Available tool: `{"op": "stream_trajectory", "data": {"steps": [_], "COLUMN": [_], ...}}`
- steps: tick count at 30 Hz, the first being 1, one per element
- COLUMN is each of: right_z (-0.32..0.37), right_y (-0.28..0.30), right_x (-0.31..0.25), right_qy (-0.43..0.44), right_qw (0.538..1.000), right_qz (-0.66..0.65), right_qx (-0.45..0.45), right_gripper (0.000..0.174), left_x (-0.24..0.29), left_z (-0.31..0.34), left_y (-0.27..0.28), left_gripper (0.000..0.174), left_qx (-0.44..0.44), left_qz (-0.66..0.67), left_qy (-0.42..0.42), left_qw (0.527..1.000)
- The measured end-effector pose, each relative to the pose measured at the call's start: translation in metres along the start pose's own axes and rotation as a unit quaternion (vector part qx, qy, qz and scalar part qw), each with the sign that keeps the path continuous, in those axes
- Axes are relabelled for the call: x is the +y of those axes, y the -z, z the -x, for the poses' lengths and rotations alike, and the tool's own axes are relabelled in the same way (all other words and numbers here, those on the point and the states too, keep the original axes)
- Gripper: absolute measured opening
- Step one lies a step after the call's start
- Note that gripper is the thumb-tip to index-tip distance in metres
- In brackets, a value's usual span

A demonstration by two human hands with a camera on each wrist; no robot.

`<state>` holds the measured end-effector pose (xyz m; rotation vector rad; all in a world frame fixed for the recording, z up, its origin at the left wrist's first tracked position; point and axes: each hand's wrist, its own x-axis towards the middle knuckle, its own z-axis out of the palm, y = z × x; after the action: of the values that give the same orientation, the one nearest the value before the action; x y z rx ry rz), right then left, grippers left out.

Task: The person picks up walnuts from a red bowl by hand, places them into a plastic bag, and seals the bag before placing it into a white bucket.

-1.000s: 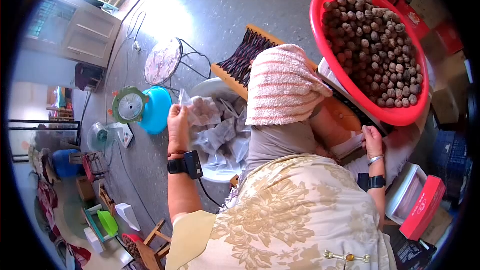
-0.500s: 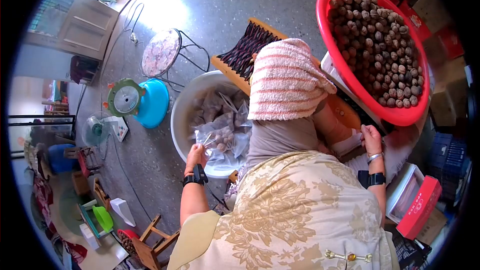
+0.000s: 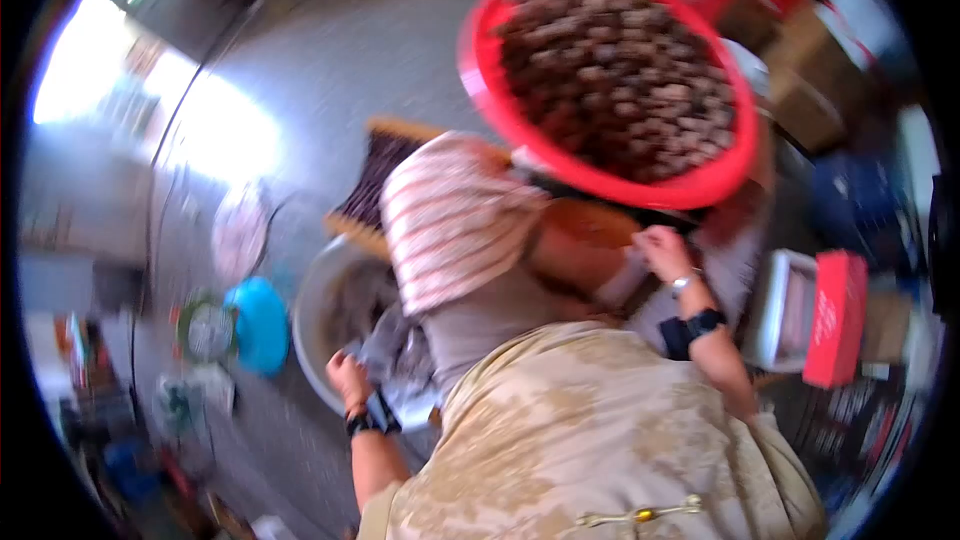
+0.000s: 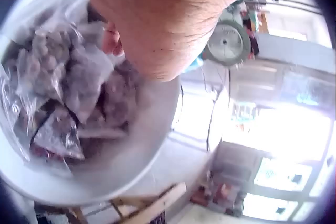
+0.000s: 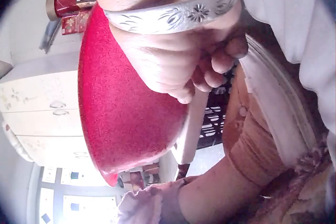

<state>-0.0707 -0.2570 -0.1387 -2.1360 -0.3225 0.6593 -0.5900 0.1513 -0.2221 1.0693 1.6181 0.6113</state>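
My left hand [image 3: 348, 380] is at the near left rim of a white basin [image 3: 310, 305] that holds several clear plastic bags of walnuts [image 4: 50, 61]. Its bent fingertips [image 4: 112, 40] show right beside a plastic bag [image 4: 86, 85] in the left wrist view; whether they pinch the film I cannot tell. My right hand [image 3: 665, 252] hangs over my lap, near a white cloth edge and a bare limb [image 5: 205, 195]. Its fingers curl loosely with nothing visible in them. A red basin heaped with walnuts [image 3: 625, 80] stands tilted just beyond this hand.
A striped towel [image 3: 450, 220] covers my knee. Beyond the white basin lies a wooden frame with woven cords [image 3: 375, 175]. A blue tub [image 3: 258, 325] and a round stool [image 3: 240, 230] stand left; a red box [image 3: 835, 320] is at right.
My head has turned right, so the scene swings and blurs. The left hand lowered a bag of walnuts into the white basin and now sits by the rim. The right hand stays near my lap.
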Motion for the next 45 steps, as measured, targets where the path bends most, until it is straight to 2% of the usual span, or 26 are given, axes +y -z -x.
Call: {"op": "stream_trajectory", "data": {"steps": [1, 2, 3, 4, 6, 8, 9, 11, 13, 15, 17, 19, 20, 21, 23, 26, 27, 28, 29, 31, 32, 33, 36, 38, 41, 45], "right_z": [0.007, 0.013, 0.009, -0.001, 0.008, 0.013, 0.01, 0.022, 0.03, 0.039, 0.051, 0.074, 0.088, 0.101, 0.115, 0.136, 0.146, 0.155, 0.161, 0.169, 0.17, 0.169, 0.169, 0.168, 0.17, 0.175], "right_y": [0.001, 0.005, 0.002, -0.004, 0.003, 0.006, 0.005, 0.017, 0.032, 0.049, 0.074, 0.108, 0.128, 0.146, 0.182, 0.23, 0.24, 0.246, 0.25, 0.254, 0.255, 0.255, 0.257, 0.263, 0.266, 0.261], "right_x": [-0.011, -0.025, -0.012, 0.012, -0.002, -0.009, -0.003, -0.019, -0.025, -0.028, -0.028, -0.034, -0.037, -0.036, -0.003, 0.066, 0.088, 0.104, 0.116, 0.125, 0.13, 0.135, 0.161, 0.173, 0.164, 0.159], "right_qy": [0.037, -0.01, 0.0, 0.024, 0.084, 0.087, 0.093, 0.068, 0.061, 0.073, 0.106, 0.115, 0.094, 0.088, 0.084, -0.002, -0.054, -0.114, -0.114, -0.257, -0.302, -0.302, -0.328, -0.354, -0.35, -0.298], "right_qw": [0.998, 1.0, 0.999, 0.997, 0.99, 0.989, 0.986, 0.988, 0.988, 0.982, 0.968, 0.946, 0.937, 0.912, 0.853, 0.755, 0.726, 0.728, 0.727, 0.721, 0.732, 0.732, 0.723, 0.753, 0.768, 0.762], "right_qz": [0.032, -0.002, 0.005, 0.02, 0.056, 0.036, 0.045, 0.031, 0.012, 0.027, 0.024, 0.008, 0.014, 0.022, 0.078, 0.224, 0.313, 0.347, 0.348, 0.394, 0.367, 0.367, 0.39, 0.367, 0.349, 0.345], "right_qx": [0.03, 0.023, 0.046, 0.065, 0.096, 0.116, 0.134, 0.138, 0.139, 0.173, 0.226, 0.302, 0.337, 0.4, 0.509, 0.616, 0.61, 0.581, 0.581, 0.508, 0.488, 0.488, 0.468, 0.417, 0.408, 0.459], "right_gripper": [0.023, 0.024, 0.025, 0.027, 0.03, 0.03, 0.031, 0.028, 0.028, 0.028, 0.025, 0.021, 0.021, 0.018, 0.016, 0.009, 0.006, 0.01, 0.01, 0.016, 0.017, 0.017, 0.018, 0.02, 0.021, 0.024], "left_x": [0.036, 0.048, 0.059, 0.095, 0.163, 0.194, 0.209, 0.228, 0.248, 0.26, 0.264, 0.275, 0.275, 0.275, 0.272, 0.269, 0.269, 0.27, 0.272, 0.272, 0.272, 0.272, 0.271, 0.271, 0.273, 0.276], "left_z": [0.015, 0.004, -0.012, 0.013, 0.054, 0.052, 0.068, 0.069, 0.108, 0.134, 0.164, 0.206, 0.216, 0.219, 0.219, 0.218, 0.218, 0.22, 0.223, 0.229, 0.233, 0.235, 0.232, 0.234, 0.234, 0.242], "left_y": [-0.027, -0.038, -0.051, -0.079, -0.119, -0.158, -0.182, -0.222, -0.255, -0.28, -0.296, -0.296, -0.298, -0.299, -0.298, -0.295, -0.295, -0.295, -0.296, -0.297, -0.297, -0.297, -0.298, -0.298, -0.297, -0.296], "left_gripper": [0.03, 0.04, 0.035, 0.033, 0.029, 0.027, 0.027, 0.029, 0.028, 0.029, 0.026, 0.023, 0.021, 0.021, 0.026, 0.026, 0.026, 0.026, 0.026, 0.025, 0.025, 0.025, 0.025, 0.022, 0.02, 0.02], "left_qx": [0.024, -0.016, -0.055, -0.084, -0.128, -0.172, -0.217, -0.233, -0.256, -0.256, -0.258, -0.255, -0.204, -0.208, -0.163, -0.147, -0.139, -0.14, -0.149, -0.158, -0.168, -0.178, -0.173, -0.17, -0.167, -0.153], "left_qz": [-0.028, -0.011, -0.001, 0.009, 0.014, -0.005, 0.042, 0.009, 0.006, -0.068, -0.073, -0.188, -0.234, -0.231, -0.28, -0.283, -0.287, -0.286, -0.29, -0.294, -0.297, -0.301, -0.305, -0.301, -0.296, -0.305], "left_qy": [-0.062, -0.113, -0.141, -0.173, -0.244, -0.327, -0.396, -0.459, -0.451, -0.526, -0.525, -0.515, -0.586, -0.587, -0.669, -0.683, -0.684, -0.684, -0.68, -0.676, -0.659, -0.641, -0.651, -0.664, -0.682, -0.682], "left_qw": [0.997, 0.993, 0.988, 0.981, 0.961, 0.929, 0.891, 0.857, 0.855, 0.808, 0.807, 0.797, 0.749, 0.748, 0.669, 0.657, 0.656, 0.657, 0.656, 0.657, 0.67, 0.683, 0.674, 0.663, 0.648, 0.647]}}
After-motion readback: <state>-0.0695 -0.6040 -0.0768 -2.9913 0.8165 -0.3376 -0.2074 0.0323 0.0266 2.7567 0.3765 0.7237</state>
